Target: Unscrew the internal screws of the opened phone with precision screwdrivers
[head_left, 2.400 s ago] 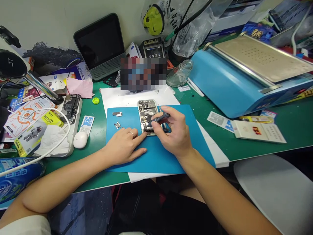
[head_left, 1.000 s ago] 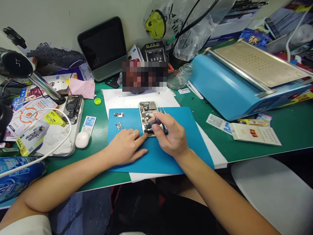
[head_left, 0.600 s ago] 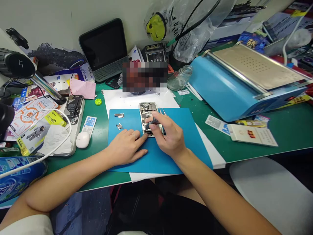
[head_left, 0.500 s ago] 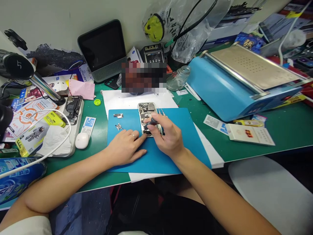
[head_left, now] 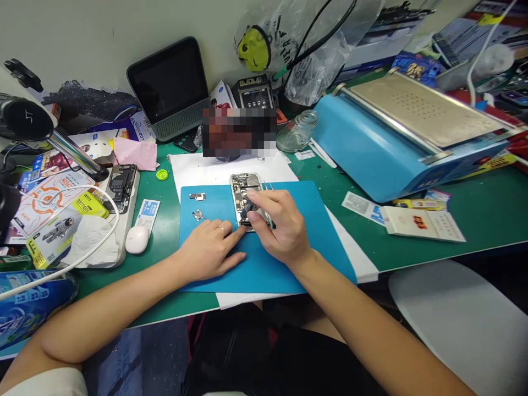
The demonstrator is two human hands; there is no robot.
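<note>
An opened phone (head_left: pixel 244 190) with bare internals lies on a blue mat (head_left: pixel 289 247). My left hand (head_left: pixel 210 250) rests flat on the mat, ring on one finger, fingertips touching the phone's lower left corner. My right hand (head_left: pixel 278 225) is closed around a dark screwdriver (head_left: pixel 248 209) whose tip points into the phone's lower part. Two small metal parts (head_left: pixel 197 205) lie on the mat left of the phone. Tweezers (head_left: pixel 269 186) lie just right of the phone, mostly hidden by my right hand.
A blue machine with a metal plate (head_left: pixel 396 132) stands at the right. A second opened phone (head_left: pixel 119 187), a white earbud case (head_left: pixel 136 240), a white cable (head_left: pixel 94 242) and packaging crowd the left. A dark screen (head_left: pixel 171 88), a glass jar (head_left: pixel 299 132) and a booklet (head_left: pixel 421 223) are nearby.
My right hand has lowered over the phone, so the screwdriver is more covered by my fingers. My left hand has stayed in place. The view has drifted slightly.
</note>
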